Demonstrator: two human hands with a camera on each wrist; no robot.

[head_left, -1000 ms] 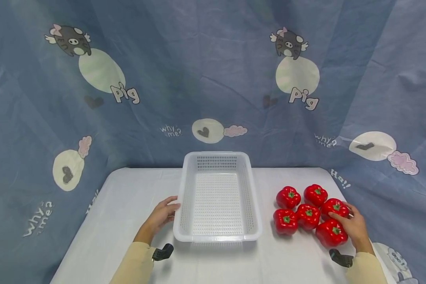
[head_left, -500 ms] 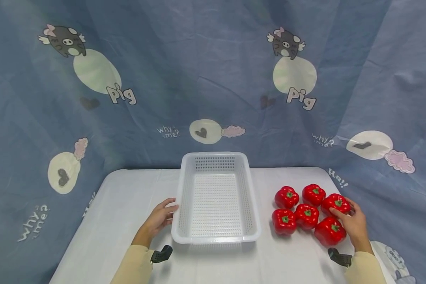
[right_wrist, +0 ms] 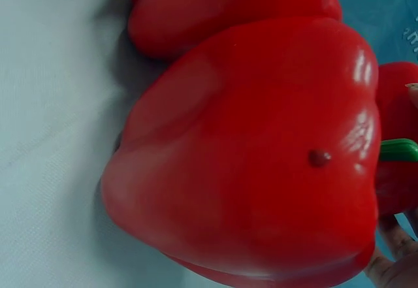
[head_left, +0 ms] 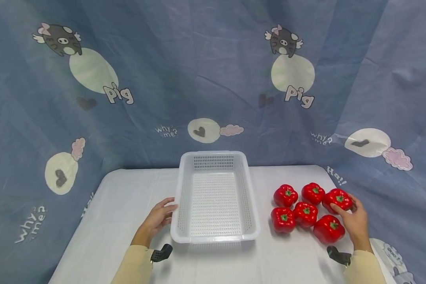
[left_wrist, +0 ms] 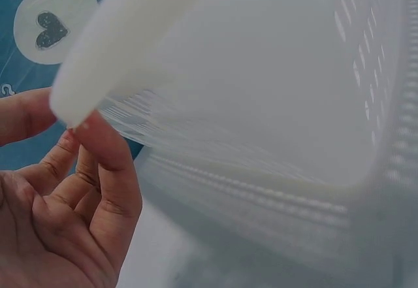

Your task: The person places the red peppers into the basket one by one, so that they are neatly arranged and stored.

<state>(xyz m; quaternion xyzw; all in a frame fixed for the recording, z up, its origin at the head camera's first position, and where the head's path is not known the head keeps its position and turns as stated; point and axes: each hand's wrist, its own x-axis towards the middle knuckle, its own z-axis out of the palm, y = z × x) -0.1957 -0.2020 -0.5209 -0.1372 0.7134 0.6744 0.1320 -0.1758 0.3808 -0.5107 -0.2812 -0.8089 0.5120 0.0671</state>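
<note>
A white perforated plastic basket (head_left: 216,239) stands mid-table with nothing in it. My left hand (head_left: 157,219) pinches its left rim between thumb and finger; the left wrist view shows this rim (left_wrist: 98,59) close up. At the right, my right hand (head_left: 355,223) grips a red bell pepper (head_left: 335,197), thumb on the near side and fingers round the far right. Just in front of it lies another red pepper (head_left: 328,228), which fills most of the right wrist view and covers much of the held one (right_wrist: 395,105) there.
Several more red peppers sit close together left of the right hand, among them a back one (head_left: 313,193) and a front-left one (head_left: 283,220). A white cloth covers the table (head_left: 135,189). Behind rises a blue printed curtain (head_left: 156,79).
The right hand has shifted its pepper slightly away from the front one, and the gap between them has widened. The left hand stays on the basket rim. The head view has drifted slightly.
</note>
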